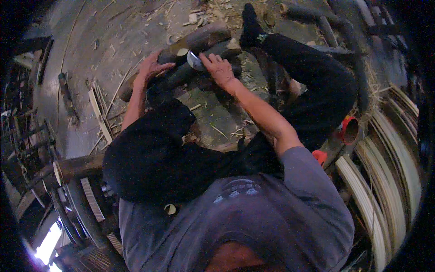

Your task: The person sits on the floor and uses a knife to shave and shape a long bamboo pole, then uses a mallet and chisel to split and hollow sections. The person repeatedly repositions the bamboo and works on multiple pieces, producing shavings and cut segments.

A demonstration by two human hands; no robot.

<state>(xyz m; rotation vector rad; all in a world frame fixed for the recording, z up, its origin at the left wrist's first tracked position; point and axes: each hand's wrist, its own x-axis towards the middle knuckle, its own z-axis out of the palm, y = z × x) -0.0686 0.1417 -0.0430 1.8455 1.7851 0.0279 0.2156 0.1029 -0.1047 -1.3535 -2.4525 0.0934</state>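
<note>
My left hand (152,69) grips a dark round pole, likely bamboo (168,57), its thumb set apart from the fingers. The pole's pale cut end (182,52) faces right, between my two hands. My right hand (219,69) has its fingers closed against a shiny, silvery piece with a rounded edge (195,61), close to that cut end. Blur and my fingers hide its full shape, so I cannot tell its kind. Just beyond both hands lies a thick brown log (206,37). My dark-trousered legs (308,81) are bent on either side of the work.
Chips and shavings (195,18) litter the floor beyond the log. Split strips (100,113) lie to the left, near a short dark stick (67,95). Long pale slats (385,167) bend along the right, beside an orange-rimmed tube (349,130). Several poles (81,165) lie behind on the left.
</note>
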